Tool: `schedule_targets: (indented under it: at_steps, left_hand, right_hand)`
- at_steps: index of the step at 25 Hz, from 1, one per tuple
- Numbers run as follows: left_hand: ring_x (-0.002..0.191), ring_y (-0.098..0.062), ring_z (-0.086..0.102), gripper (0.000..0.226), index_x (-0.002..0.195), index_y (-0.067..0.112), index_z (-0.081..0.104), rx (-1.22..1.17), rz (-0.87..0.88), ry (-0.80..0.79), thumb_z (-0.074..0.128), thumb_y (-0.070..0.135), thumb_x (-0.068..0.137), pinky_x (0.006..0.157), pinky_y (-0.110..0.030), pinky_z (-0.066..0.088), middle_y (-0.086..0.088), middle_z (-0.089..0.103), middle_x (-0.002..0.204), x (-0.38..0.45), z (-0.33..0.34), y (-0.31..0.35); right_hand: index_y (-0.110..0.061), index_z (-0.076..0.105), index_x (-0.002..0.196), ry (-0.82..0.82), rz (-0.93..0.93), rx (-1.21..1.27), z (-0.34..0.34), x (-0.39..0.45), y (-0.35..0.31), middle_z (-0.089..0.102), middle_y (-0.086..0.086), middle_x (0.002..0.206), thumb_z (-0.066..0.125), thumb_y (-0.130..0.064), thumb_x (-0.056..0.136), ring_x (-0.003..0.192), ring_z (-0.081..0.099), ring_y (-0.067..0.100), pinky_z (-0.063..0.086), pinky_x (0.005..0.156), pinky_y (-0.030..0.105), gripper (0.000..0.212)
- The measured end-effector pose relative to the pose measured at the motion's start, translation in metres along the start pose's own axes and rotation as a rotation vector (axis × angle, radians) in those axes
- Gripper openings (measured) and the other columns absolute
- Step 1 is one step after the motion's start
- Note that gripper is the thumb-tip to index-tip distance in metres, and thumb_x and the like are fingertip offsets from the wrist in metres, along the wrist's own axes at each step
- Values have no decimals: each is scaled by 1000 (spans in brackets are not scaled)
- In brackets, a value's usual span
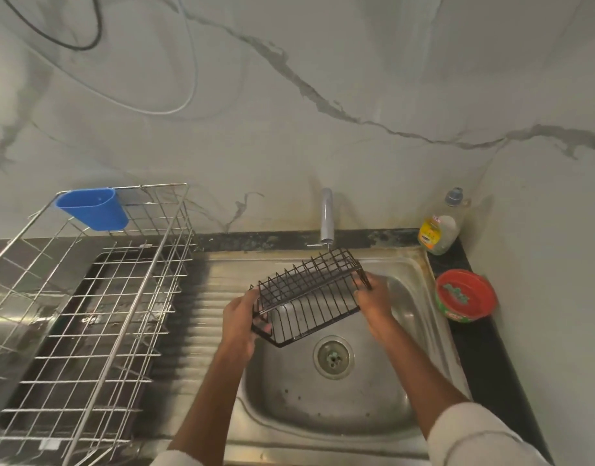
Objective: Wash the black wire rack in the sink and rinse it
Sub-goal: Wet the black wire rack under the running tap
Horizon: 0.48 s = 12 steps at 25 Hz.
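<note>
A stainless steel sink (pixel 373 412) with a ribbed drainboard sits in a dark tabletop (pixel 491 344) against a grey-veined marble wall (pixel 356 95). Over the basin, under the tap (pixel 326 216), the left hand (pixel 240 317) and right hand (pixel 373 297) each have their grip clamped on an end of the black wire rack (pixel 309 297). At the tabletop's right edge stand a soap bottle (pixel 439 227) and a red tub (pixel 466 295), their labels too blurred to read; a steel dish rack (pixel 97 317) with a blue cup (pixel 92 206) fills the left.

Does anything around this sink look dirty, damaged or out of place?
Yes. The dark ledge behind the tap looks stained and worn, with brownish marks on the wall above it. The black wire rack is tilted only because both hands hold it over the sink.
</note>
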<state>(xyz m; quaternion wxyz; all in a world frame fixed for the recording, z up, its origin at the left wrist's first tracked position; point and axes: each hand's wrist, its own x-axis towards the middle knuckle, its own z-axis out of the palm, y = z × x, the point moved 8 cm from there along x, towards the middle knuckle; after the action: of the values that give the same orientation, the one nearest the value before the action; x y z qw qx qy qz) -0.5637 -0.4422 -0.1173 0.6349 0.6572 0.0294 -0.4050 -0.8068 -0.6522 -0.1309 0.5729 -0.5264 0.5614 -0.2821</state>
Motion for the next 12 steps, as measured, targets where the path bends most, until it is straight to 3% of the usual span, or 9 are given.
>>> schedule_targets:
  at_steps: [3, 5, 8, 12]
  left_hand:
    - [54, -18, 53, 23, 93, 7, 62, -36, 59, 125, 75, 25, 98, 64, -39, 49, -5, 60, 69, -11, -18, 0]
    - [58, -20, 54, 23, 89, 8, 63, -72, 86, 179, 76, 25, 94, 59, -36, 48, -8, 61, 72, -18, -26, -2]
    - [61, -25, 55, 30, 96, 4, 59, -112, 103, 257, 71, 30, 83, 53, -36, 49, -14, 59, 79, -31, -35, -13]
    - [71, -26, 60, 22, 105, 9, 55, -82, 91, 306, 60, 18, 85, 61, -39, 53, -13, 61, 87, -48, -38, -32]
  right_hand:
    - [-22, 71, 124, -75, 58, -54, 25, 6, -11, 73, 0, 105, 55, -8, 103, 90, 60, 15, 53, 76, 35, 31]
    - [-28, 73, 118, -108, 52, -66, 37, 10, -19, 74, -2, 96, 59, -20, 103, 86, 63, 18, 58, 82, 42, 21]
    - [-29, 74, 115, -200, 45, -21, 54, 15, -26, 75, -3, 96, 66, -32, 101, 91, 69, 19, 57, 73, 32, 16]
    - [-30, 73, 122, -301, 23, 40, 61, 18, -30, 76, -2, 113, 68, -26, 100, 101, 70, 16, 57, 76, 29, 23]
